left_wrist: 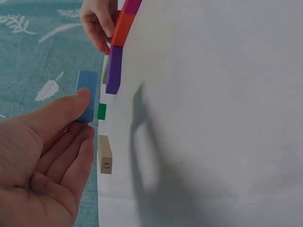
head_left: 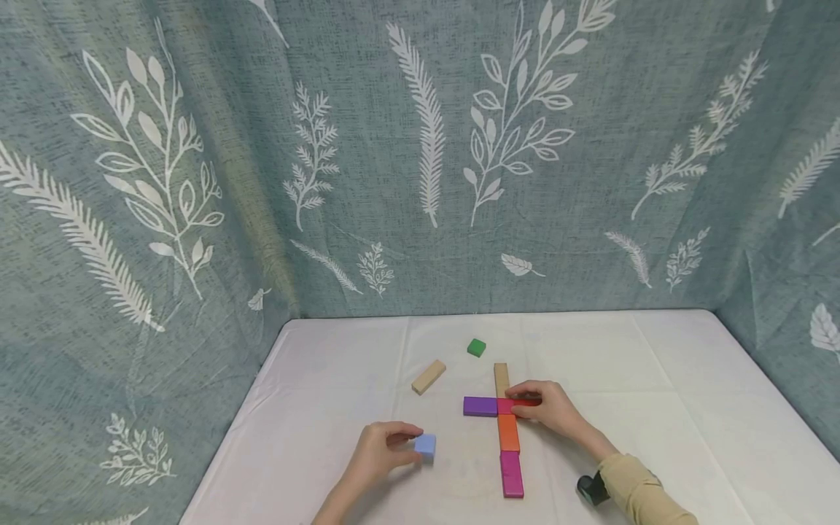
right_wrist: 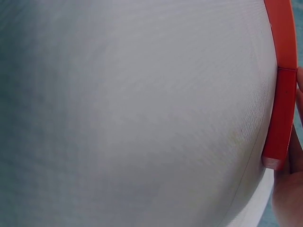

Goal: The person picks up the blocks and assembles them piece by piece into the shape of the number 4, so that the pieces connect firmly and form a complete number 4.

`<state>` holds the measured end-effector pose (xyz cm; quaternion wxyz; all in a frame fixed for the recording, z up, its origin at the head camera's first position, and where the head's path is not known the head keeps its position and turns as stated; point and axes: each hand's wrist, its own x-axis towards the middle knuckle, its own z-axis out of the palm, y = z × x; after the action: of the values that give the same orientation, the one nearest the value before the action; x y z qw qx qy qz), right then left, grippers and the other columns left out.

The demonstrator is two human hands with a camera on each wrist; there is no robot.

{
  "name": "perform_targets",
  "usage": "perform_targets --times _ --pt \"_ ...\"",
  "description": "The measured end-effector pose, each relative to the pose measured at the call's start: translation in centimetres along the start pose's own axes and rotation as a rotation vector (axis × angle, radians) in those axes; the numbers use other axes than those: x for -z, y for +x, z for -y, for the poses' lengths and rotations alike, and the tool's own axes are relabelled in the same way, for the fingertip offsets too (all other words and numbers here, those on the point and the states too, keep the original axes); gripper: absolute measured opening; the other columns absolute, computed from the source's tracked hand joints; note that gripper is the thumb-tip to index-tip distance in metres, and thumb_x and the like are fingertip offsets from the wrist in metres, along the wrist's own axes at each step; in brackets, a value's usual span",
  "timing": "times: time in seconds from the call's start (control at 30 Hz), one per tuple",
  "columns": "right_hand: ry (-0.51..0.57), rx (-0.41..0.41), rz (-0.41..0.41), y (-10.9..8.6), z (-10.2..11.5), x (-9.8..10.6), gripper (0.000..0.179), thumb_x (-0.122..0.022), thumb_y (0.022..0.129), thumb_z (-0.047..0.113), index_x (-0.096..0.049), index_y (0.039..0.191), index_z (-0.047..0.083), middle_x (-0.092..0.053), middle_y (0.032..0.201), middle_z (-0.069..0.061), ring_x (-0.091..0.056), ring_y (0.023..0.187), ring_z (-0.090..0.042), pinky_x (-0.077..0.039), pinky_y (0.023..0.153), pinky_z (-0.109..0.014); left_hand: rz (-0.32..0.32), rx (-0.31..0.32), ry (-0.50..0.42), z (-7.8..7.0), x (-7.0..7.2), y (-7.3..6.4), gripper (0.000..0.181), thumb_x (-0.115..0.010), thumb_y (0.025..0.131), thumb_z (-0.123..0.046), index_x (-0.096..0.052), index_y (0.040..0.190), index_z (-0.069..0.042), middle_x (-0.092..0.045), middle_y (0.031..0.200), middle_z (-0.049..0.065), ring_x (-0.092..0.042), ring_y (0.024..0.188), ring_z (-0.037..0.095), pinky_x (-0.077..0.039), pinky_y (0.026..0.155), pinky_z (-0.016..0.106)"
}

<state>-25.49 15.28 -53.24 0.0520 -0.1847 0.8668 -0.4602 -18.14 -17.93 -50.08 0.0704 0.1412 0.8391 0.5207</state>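
In the head view, the left hand (head_left: 383, 446) pinches a light blue block (head_left: 425, 447) that juts out past the thumb and fingertips, left of the cross of blocks (head_left: 508, 433). The right hand (head_left: 547, 408) grips a red block (head_left: 527, 402) in the cross's right arm, between thumb and fingers. From the left wrist, the thumb presses on the blue block, fingertips at its lower end. From the right wrist, partly visible fingers lie along the red block's side.
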Motion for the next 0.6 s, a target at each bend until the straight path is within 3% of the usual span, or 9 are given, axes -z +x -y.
perform_targets --times 0.23,0.6 --pt "-0.002 -0.008 0.002 0.0 0.2 0.1 0.028 -0.073 0.082 0.016 -0.07 0.109 0.01 -0.071 0.105 -0.006 -0.064 0.097 -0.021 -0.053 0.081 -0.018 -0.048 -0.007 -0.057 -1.3 0.7 0.8 0.028 -0.076 0.075 -0.002 -0.069 0.102 0.005 -0.07 0.104 0.021 -0.065 0.103 0.035 -0.053 0.09 0.028" --pt "-0.005 -0.01 0.005 0.2 0.3 0.2 0.028 -0.073 0.082 0.016 -0.07 0.109 0.009 -0.071 0.105 -0.007 -0.064 0.097 -0.023 -0.051 0.08 -0.016 -0.126 -0.025 -0.059 -3.2 1.4 2.2 0.03 -0.077 0.073 -0.001 -0.07 0.103 0.002 -0.07 0.106 0.018 -0.066 0.105 0.031 -0.054 0.089 0.031"
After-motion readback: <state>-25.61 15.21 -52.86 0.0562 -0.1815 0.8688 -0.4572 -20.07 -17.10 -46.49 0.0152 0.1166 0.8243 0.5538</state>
